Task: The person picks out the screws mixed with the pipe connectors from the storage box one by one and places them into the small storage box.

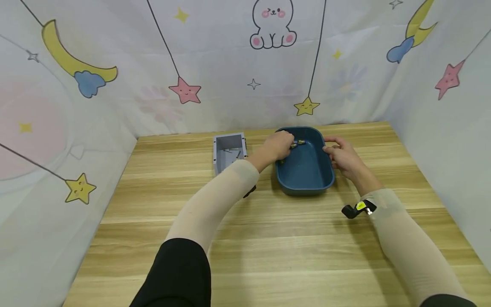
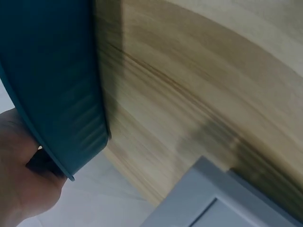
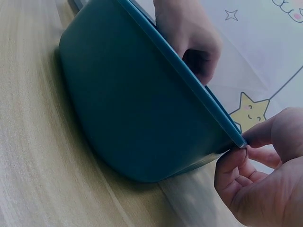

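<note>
A dark blue plastic tub (image 1: 307, 175) stands on the wooden table (image 1: 268, 238). My left hand (image 1: 285, 144) reaches into the tub's far left corner with its fingers curled. A small brass-coloured piece (image 1: 299, 143) sticks out at its fingertips. The right wrist view shows this hand (image 3: 189, 38) curled above the rim of the tub (image 3: 132, 109). My right hand (image 1: 330, 149) holds the tub's right rim, and up close the right hand (image 3: 239, 151) pinches it between thumb and fingers. In the left wrist view the tub's outer wall (image 2: 52, 85) hides most of my left hand (image 2: 19, 179).
A small grey open box (image 1: 229, 152) with a few thin parts inside stands just left of the tub, and its corner (image 2: 213, 203) shows in the left wrist view. Printed fabric walls (image 1: 245, 76) close off the table at the back and both sides.
</note>
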{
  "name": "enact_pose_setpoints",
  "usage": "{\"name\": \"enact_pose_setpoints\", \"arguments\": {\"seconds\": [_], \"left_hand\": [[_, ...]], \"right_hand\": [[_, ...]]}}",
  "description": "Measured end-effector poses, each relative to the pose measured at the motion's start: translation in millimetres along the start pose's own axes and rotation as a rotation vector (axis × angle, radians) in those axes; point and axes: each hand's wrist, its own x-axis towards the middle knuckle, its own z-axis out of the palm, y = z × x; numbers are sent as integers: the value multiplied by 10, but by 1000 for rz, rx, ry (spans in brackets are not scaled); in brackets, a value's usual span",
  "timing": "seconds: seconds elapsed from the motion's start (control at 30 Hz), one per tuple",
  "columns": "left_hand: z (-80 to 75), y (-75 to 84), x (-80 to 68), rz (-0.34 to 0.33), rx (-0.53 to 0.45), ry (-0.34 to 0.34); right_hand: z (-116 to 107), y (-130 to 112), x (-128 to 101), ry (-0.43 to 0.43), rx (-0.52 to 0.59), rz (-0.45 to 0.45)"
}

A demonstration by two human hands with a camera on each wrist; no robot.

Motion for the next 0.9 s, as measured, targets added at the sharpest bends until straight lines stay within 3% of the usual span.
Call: {"name": "enact_pose_setpoints", "arguments": {"seconds": [0.23,0.57,0.9], "left_hand": [[49,32,31,-16,41,10],[111,71,88,-57,14,14],[114,106,62,-67,60,15]], "right_hand": [[12,-3,-23,6,0,-8],[10,11,-19,1,16,-6],[-1,17,-10,2,19,-12]]}}
